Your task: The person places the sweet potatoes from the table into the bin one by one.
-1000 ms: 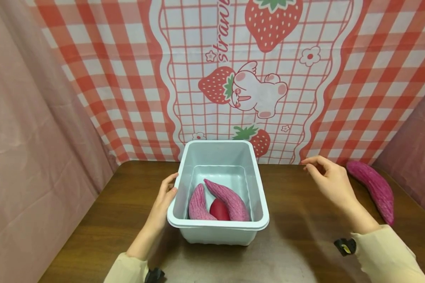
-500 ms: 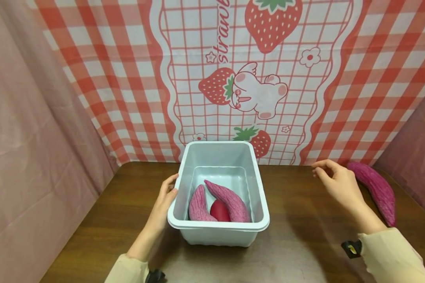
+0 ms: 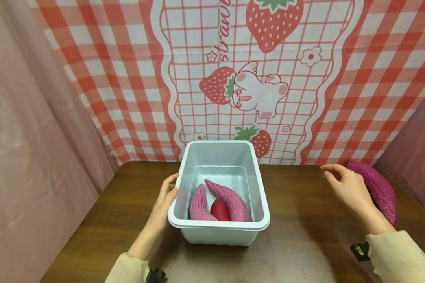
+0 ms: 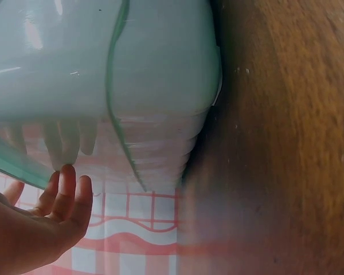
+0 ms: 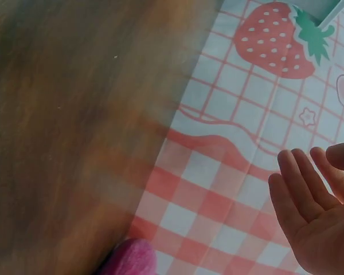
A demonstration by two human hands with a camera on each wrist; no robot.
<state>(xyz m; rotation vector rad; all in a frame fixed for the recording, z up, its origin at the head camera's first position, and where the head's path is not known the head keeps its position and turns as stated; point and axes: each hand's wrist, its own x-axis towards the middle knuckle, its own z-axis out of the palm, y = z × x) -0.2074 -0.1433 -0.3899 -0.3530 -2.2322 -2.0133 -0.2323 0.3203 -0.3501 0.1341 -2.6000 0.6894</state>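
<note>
A pale blue-grey plastic bin (image 3: pixel 218 236) stands in the middle of the table. Inside it lie two curved, pinkish-purple pieces that look like sweet potatoes, the left one (image 3: pixel 199 204) and the right one (image 3: pixel 233 200), with a dark red rounded thing (image 3: pixel 219 210) between them. My left hand (image 3: pixel 163 202) rests its fingertips against the bin's left side, just at the rim; the left wrist view shows these fingers (image 4: pixel 66 195) extended toward the wall. Over the table at the right, my right hand (image 3: pixel 350 186) holds nothing, its fingers loosely bent. Close beyond it lies a longer magenta sweet potato (image 3: pixel 377 188), partly hidden by the hand and wrist.
The brown wooden table (image 3: pixel 127 220) runs back to a red-and-white checked strawberry cloth (image 3: pixel 127 98) hanging behind the bin. Pink drapes hang on the left (image 3: pixel 39 157) and right (image 3: pixel 411 137).
My right hand has moved right, toward the magenta sweet potato, and now overlaps part of it in the head view. The left hand and the bin have kept their places.
</note>
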